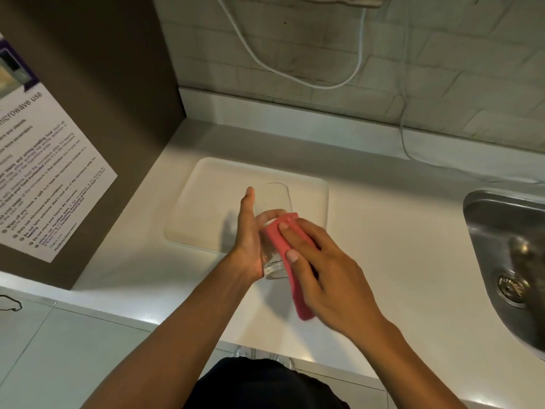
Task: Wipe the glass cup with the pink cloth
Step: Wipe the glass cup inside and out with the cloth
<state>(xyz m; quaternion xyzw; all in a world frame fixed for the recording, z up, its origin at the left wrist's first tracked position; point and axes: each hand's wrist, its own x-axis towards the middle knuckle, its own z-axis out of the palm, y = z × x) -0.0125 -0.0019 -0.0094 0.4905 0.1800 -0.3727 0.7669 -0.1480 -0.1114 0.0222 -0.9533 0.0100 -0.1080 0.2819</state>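
Observation:
A clear glass cup [272,202] is held tilted above the counter, its open mouth pointing away from me. My left hand [249,240] grips the cup from its left side, the fingers wrapped around behind it. My right hand [321,267] presses the pink cloth [290,273] flat against the cup's right side, fingers spread over the cloth. The cloth's lower end hangs down past the cup's thick base. Part of the cup's wall is hidden under the cloth.
A white tray [309,196] lies on the white counter [398,237] under the hands. A steel sink [507,249] is at the right. A brown cabinet side with a microwave notice [44,172] stands at the left. White cables [324,84] hang on the tiled wall behind.

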